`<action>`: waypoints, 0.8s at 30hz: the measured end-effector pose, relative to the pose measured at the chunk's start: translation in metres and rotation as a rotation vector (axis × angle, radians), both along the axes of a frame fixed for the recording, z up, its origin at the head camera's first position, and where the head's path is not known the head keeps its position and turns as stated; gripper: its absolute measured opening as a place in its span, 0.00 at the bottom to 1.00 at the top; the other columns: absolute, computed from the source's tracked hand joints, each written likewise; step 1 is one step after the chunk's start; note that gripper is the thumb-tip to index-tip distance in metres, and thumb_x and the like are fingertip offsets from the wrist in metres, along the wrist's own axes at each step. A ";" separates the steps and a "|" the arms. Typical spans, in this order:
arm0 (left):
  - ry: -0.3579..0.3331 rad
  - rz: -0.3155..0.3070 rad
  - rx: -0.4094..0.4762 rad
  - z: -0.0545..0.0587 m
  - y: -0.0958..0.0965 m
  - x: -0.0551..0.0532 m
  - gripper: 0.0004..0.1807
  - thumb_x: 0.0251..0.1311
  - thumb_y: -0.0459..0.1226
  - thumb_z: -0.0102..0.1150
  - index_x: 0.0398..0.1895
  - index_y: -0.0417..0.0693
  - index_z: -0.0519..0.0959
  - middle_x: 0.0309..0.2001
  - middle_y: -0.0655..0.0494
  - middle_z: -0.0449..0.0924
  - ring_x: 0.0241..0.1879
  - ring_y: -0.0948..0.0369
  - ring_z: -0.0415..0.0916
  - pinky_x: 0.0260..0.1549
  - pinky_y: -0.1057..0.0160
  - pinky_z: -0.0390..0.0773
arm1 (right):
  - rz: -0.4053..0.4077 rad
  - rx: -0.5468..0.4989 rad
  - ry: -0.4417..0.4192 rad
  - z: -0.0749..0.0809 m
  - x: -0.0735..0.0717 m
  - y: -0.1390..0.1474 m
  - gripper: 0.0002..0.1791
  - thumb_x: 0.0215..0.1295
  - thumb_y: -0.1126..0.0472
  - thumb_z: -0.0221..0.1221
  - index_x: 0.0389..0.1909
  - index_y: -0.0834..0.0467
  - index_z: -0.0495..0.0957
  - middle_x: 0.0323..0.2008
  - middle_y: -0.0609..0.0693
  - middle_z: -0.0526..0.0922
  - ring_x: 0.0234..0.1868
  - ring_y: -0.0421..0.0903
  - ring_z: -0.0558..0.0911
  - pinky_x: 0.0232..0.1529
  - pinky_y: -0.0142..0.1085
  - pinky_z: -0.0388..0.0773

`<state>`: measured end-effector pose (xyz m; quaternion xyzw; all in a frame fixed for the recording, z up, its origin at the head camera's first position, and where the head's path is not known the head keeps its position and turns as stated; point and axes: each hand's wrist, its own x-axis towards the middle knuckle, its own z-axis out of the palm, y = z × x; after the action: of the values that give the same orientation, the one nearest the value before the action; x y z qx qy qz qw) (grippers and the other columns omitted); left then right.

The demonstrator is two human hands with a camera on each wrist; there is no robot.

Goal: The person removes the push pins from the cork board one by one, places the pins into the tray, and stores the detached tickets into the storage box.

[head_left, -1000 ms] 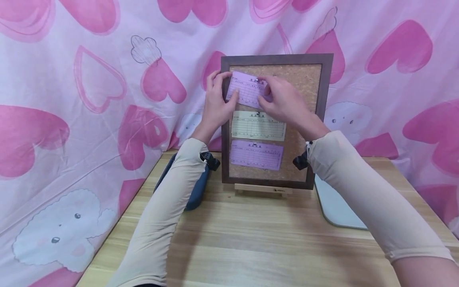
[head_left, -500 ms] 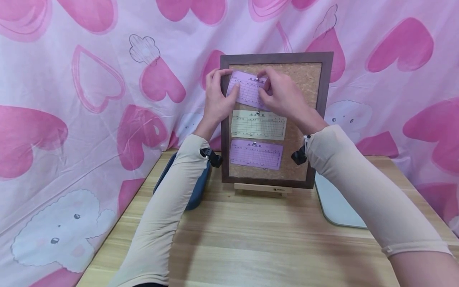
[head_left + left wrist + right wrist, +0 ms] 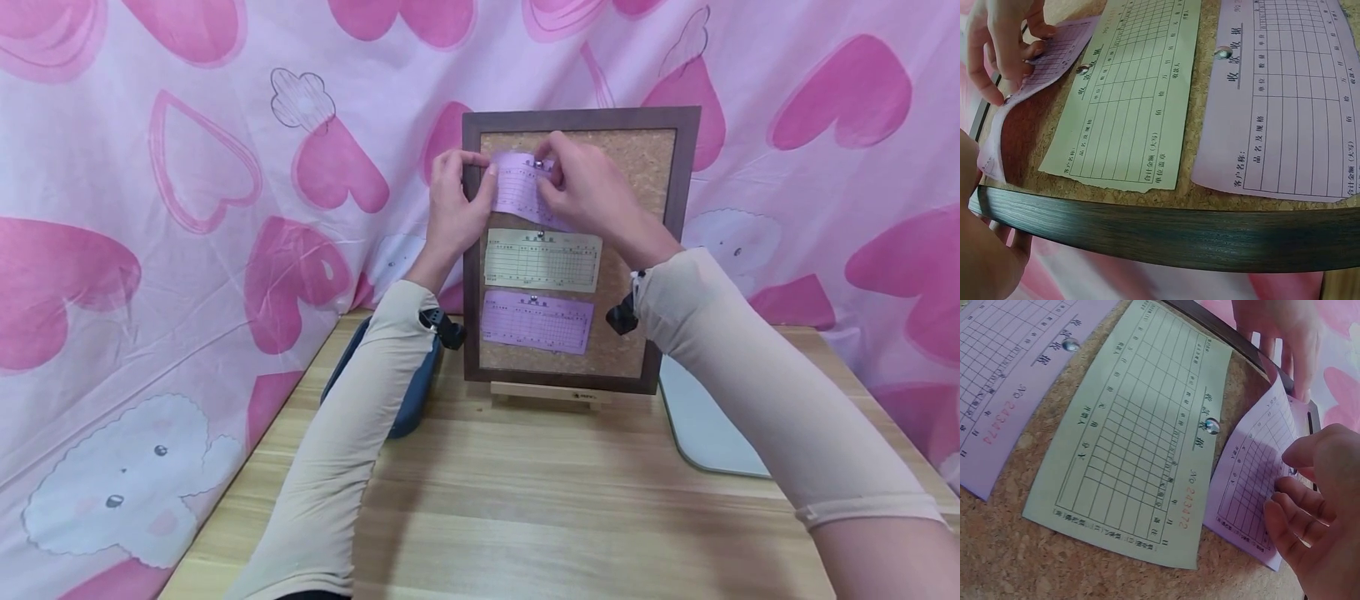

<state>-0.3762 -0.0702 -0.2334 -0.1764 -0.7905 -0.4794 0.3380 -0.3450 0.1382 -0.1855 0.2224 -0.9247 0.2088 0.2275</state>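
Note:
My left hand [image 3: 459,200] pinches the left edge of the top purple receipt slip [image 3: 516,185] between thumb and forefinger; other fingers reach behind the frame in the left wrist view. This slip curves away from the corkboard [image 3: 630,217]. My right hand [image 3: 592,192] has its curled thumb and fingers around a silver push pin [image 3: 538,164] at the slip's top edge, and covers the slip's right part. Below are a pale green receipt slip [image 3: 542,260] and a second purple receipt slip [image 3: 536,322], each pinned at the top by one silver pin.
The dark-framed board stands on a small wooden easel [image 3: 551,392] on the wooden table [image 3: 525,500]. A dark blue case [image 3: 412,400] lies left, partly behind my left sleeve. A pale flat board [image 3: 708,425] lies right. A pink heart-print curtain [image 3: 300,250] hangs behind.
My left thumb has moved up to the slip's left edge, and the slip has gone from flat to bent outward. My right fingers have stayed around the pin.

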 end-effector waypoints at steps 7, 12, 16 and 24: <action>-0.019 0.019 0.000 -0.002 0.001 0.002 0.15 0.76 0.47 0.61 0.55 0.47 0.83 0.66 0.48 0.75 0.65 0.57 0.72 0.64 0.64 0.69 | -0.012 -0.004 -0.038 0.006 -0.001 -0.001 0.19 0.80 0.58 0.54 0.67 0.57 0.75 0.42 0.55 0.81 0.41 0.52 0.79 0.41 0.42 0.75; -0.033 0.034 0.020 -0.001 0.001 0.002 0.16 0.76 0.48 0.61 0.52 0.46 0.83 0.65 0.48 0.76 0.62 0.57 0.73 0.61 0.63 0.71 | -0.024 -0.001 -0.059 0.009 -0.003 -0.003 0.18 0.79 0.61 0.54 0.66 0.58 0.76 0.43 0.56 0.82 0.41 0.51 0.80 0.42 0.42 0.77; -0.044 0.048 0.025 -0.001 0.001 0.002 0.15 0.76 0.47 0.62 0.48 0.45 0.83 0.64 0.48 0.76 0.61 0.56 0.74 0.59 0.62 0.72 | -0.031 -0.010 -0.076 0.012 -0.004 -0.005 0.18 0.79 0.64 0.54 0.65 0.60 0.77 0.48 0.57 0.81 0.46 0.52 0.80 0.47 0.42 0.79; -0.039 0.053 0.005 -0.002 -0.001 0.003 0.15 0.75 0.47 0.62 0.47 0.44 0.84 0.62 0.47 0.78 0.59 0.56 0.74 0.59 0.61 0.70 | -0.019 -0.010 -0.056 0.016 -0.006 -0.007 0.16 0.77 0.67 0.53 0.62 0.63 0.78 0.51 0.60 0.82 0.51 0.54 0.80 0.54 0.45 0.80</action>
<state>-0.3731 -0.0708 -0.2352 -0.1449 -0.8002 -0.4756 0.3355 -0.3511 0.1309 -0.1695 0.2068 -0.9318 0.2173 0.2046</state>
